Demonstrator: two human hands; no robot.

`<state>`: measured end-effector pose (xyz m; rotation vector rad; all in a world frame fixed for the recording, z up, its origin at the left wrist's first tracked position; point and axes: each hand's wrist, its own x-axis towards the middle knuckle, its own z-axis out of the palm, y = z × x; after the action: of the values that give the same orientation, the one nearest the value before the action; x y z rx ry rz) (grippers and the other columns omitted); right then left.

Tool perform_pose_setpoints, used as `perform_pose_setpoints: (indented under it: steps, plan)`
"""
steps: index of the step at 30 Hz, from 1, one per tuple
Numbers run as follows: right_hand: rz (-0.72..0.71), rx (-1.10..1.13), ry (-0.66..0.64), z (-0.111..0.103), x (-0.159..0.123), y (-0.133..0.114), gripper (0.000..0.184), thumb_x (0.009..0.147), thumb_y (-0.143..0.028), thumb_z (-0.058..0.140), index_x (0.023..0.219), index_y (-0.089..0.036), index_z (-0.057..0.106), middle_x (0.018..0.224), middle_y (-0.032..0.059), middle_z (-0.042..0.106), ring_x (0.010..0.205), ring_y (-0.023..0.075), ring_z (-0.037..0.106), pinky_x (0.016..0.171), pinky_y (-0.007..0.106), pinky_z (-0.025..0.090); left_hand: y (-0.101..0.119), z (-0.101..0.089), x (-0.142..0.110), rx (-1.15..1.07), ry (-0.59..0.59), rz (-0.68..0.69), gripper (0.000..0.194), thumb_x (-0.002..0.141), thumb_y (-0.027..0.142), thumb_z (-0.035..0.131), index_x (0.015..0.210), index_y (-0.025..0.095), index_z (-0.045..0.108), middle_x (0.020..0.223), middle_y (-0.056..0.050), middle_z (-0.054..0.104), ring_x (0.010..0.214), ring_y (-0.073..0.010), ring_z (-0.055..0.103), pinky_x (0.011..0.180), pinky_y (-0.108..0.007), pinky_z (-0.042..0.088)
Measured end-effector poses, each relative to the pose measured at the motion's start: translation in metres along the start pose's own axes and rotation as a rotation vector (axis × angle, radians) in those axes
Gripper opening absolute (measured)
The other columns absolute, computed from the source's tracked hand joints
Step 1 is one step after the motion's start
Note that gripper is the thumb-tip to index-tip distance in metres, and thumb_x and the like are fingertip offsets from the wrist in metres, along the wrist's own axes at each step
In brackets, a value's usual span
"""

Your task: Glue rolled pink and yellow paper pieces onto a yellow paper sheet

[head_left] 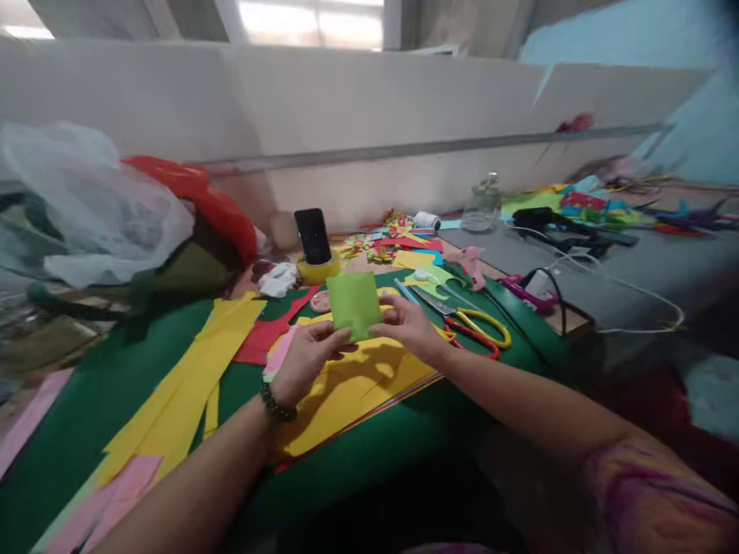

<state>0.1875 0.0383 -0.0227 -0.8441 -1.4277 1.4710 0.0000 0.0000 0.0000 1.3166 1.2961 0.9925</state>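
A small square of light green paper (353, 302) is held up between both of my hands. My left hand (309, 355) pinches its lower left corner between thumb and fingers. The lower right edge is gripped the same way by my right hand (409, 329). Beneath them lies a stack of yellow-orange sheets (346, 396), with other colours showing along its front edge. Just right of my right hand rest scissors (482, 327) with yellow and red handles, their blades pointing away to the left.
Long yellow strips (185, 385) and a red paper piece (259, 338) lie left on the green mat (51, 454). Behind stand a phone (312, 235), a tape roll (319, 268) and a glass jar (483, 204). A pink glue gun (473, 268) sits right; plastic bags (98, 208) bulge at left.
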Motion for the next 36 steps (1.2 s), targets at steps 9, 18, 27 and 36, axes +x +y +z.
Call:
perform_pose_setpoints:
  steps: [9, 18, 27, 36]
  plan:
    - [-0.175, 0.008, 0.180, -0.016, -0.018, -0.025, 0.035, 0.070, -0.042, 0.074, 0.093, -0.019, 0.062, 0.083, 0.0010, 0.066, 0.073, 0.0104, 0.060, 0.065, 0.023, 0.048, 0.002, -0.007, 0.003, 0.019, 0.068, 0.040, 0.044, 0.059, 0.056, 0.078, 0.075, 0.016, 0.070, 0.074, -0.006, 0.073, 0.077, -0.0249, 0.071, 0.063, -0.027, 0.048]
    - [-0.041, -0.100, -0.035, -0.026, -0.068, -0.030, 0.039, 0.074, -0.053, 0.069, 0.079, -0.015, 0.063, 0.059, -0.0021, 0.059, 0.053, 0.0079, 0.053, 0.050, 0.020, 0.043, 0.013, -0.005, 0.003, 0.060, 0.178, -0.063, 0.061, 0.030, 0.065, 0.084, 0.062, 0.018, 0.063, 0.067, -0.002, 0.070, 0.072, -0.0226, 0.070, 0.062, -0.025, 0.049]
    - [-0.041, -0.267, -0.164, -0.030, -0.066, -0.033, 0.024, 0.081, -0.038, 0.063, 0.082, -0.014, 0.064, 0.064, -0.0008, 0.061, 0.058, 0.0083, 0.055, 0.054, 0.019, 0.044, 0.019, -0.001, 0.003, 0.068, 0.222, -0.103, 0.064, 0.017, 0.066, 0.083, 0.054, 0.019, 0.060, 0.057, 0.002, 0.065, 0.065, -0.0201, 0.068, 0.060, -0.023, 0.048]
    - [-0.036, -0.436, -0.133, -0.022, -0.053, -0.036, 0.024, 0.085, -0.035, 0.062, 0.096, -0.014, 0.065, 0.078, 0.0021, 0.065, 0.070, 0.0118, 0.059, 0.063, 0.023, 0.046, 0.015, -0.004, 0.003, 0.114, 0.175, -0.079, 0.062, 0.025, 0.068, 0.082, 0.060, 0.019, 0.067, 0.061, -0.001, 0.070, 0.067, -0.0205, 0.068, 0.061, -0.024, 0.048]
